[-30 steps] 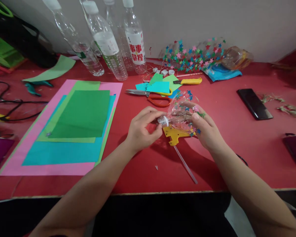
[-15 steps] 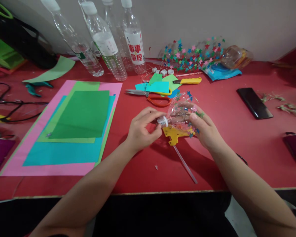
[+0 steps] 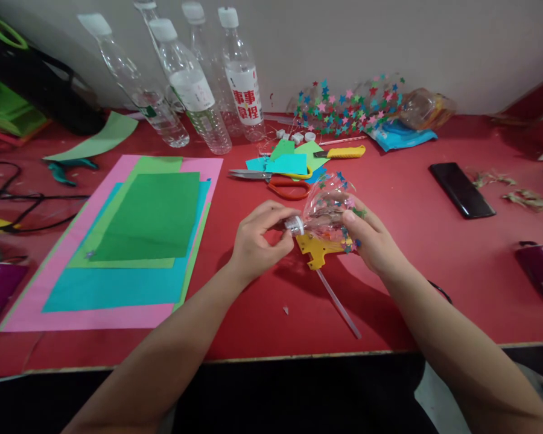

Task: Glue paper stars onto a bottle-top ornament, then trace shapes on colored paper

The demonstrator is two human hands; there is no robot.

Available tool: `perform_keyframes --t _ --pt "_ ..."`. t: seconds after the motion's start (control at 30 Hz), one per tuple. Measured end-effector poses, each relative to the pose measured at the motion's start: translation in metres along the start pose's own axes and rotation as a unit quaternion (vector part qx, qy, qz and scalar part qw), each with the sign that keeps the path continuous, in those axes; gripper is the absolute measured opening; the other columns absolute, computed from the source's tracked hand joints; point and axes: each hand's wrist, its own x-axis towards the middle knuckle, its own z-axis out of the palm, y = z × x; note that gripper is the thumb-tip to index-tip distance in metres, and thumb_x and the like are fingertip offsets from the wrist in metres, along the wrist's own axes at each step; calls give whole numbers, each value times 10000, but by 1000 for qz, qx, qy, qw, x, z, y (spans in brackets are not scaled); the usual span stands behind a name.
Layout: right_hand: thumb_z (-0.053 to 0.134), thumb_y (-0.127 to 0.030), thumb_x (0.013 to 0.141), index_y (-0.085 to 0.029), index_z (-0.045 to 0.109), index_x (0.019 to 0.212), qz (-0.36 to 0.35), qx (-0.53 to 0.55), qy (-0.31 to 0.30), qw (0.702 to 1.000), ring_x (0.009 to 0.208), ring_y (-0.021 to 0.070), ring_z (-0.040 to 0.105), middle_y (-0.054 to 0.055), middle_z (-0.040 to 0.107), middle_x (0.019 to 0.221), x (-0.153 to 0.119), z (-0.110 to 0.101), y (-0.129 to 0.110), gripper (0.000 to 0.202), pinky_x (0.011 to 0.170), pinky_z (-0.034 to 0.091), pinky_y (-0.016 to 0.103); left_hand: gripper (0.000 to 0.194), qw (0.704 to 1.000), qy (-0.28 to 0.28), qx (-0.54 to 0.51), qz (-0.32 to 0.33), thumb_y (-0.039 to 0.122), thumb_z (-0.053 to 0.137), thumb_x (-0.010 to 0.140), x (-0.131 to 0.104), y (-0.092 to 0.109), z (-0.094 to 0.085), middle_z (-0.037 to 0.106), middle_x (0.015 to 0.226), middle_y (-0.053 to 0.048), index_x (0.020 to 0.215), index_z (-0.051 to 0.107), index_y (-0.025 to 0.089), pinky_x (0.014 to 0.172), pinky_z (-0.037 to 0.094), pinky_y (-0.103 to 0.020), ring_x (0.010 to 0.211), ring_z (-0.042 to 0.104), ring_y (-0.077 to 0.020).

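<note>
Head cam: I've got the clear bottle top (image 3: 319,204) tipped on its side btwn both hands, over the yellow glue gun (image 3: 317,249) on the red table (image 3: 257,319); can't tell if it touches the gun. L hand (image 3: 262,240): nearly closed, thumb + fingers pinching the white-ringed neck (image 3: 295,226). R hand (image 3: 371,238): half open, curled round the flared end w/ the stars (image 3: 339,176); can't tell if its fingertips sit inside or behind the plastic.

Handling, my guess: v. light, thin-walled, slick. Neck's prob. the stiffest bit, so best firm hold is there, at the ring. Flared end's prob. springy + easily dented, so cradle it lightly, thumb off the stars, which might peel.
</note>
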Motion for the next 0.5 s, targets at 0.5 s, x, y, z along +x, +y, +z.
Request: perform_keyframes --t 0.5 --pt "544 -545 887 -315 521 1257 -59 -62 -21 996 1131 240 627 29 665 1202 3 -11 -19 436 994 488 452 291 986 49 -110 -112 104 552 688 6 -12 1 637 879 -23 917 719 174 699 532 -211 776 614 -106"
